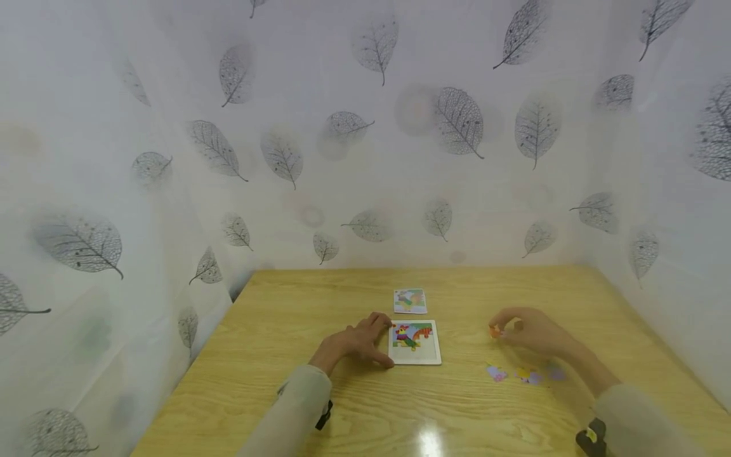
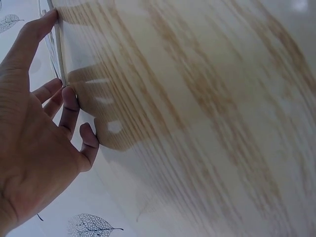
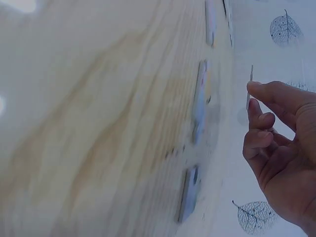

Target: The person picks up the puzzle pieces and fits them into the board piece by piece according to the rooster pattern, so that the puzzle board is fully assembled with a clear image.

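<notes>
On the table lies a white-framed puzzle tray [image 1: 415,362], its upper part filled with a colourful bird picture and its lower part bare. My left hand [image 1: 361,343] holds the tray along its left side, thumb at the near corner and fingers at the far one. In the left wrist view the thumb and fingertips [image 2: 70,97] meet the tray's thin edge. To the right, my right hand [image 1: 533,330] pinches an orange puzzle piece [image 1: 495,331] between thumb and finger above the table. Edge-on in the right wrist view, this piece [image 3: 250,91] looks thin.
Loose puzzle pieces lie below my right hand: a pink and yellow one [image 1: 496,372], a yellow and purple one [image 1: 529,375] and a purple one [image 1: 556,372]. A picture card [image 1: 410,302] lies behind the tray. Leaf-patterned curtain [image 1: 365,158] surrounds the wooden table [image 1: 320,292].
</notes>
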Tool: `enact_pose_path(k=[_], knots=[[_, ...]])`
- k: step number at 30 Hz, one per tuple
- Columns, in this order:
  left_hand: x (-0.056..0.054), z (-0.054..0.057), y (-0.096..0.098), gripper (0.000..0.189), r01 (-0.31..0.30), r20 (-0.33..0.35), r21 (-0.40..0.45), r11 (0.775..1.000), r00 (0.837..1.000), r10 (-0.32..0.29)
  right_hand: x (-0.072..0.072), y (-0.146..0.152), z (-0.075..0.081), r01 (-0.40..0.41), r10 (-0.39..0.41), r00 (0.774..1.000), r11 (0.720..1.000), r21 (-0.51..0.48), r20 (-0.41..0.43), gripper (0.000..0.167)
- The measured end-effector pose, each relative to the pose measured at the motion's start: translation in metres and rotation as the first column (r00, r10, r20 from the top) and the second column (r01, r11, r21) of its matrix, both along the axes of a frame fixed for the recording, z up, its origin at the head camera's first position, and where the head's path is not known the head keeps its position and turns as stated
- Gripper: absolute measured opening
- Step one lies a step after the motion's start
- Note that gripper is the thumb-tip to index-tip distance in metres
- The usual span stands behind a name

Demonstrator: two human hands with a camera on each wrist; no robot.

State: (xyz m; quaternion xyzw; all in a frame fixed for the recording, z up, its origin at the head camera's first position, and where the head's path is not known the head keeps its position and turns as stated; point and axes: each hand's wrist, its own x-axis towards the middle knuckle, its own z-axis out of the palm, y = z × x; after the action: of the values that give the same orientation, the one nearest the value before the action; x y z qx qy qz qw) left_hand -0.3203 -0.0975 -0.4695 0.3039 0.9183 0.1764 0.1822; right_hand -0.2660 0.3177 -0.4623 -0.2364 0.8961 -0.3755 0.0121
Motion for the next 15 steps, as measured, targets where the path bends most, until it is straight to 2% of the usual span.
enact_pose_path(k=[7,15], knots=[[-0.001,-0.005,-0.001,0.082,-0.018,-0.005,0.005,1.000,1.000,0.018,-0.009,-0.023,0.002,-0.003,0.004,1.000,1.000,-0.026,0.029,0.030],[0.001,0.000,0.000,0.081,-0.016,-0.005,-0.008,1.000,1.000,0.016,-0.015,-0.047,0.005,-0.064,0.068,0.997,0.995,-0.075,0.046,0.030]])
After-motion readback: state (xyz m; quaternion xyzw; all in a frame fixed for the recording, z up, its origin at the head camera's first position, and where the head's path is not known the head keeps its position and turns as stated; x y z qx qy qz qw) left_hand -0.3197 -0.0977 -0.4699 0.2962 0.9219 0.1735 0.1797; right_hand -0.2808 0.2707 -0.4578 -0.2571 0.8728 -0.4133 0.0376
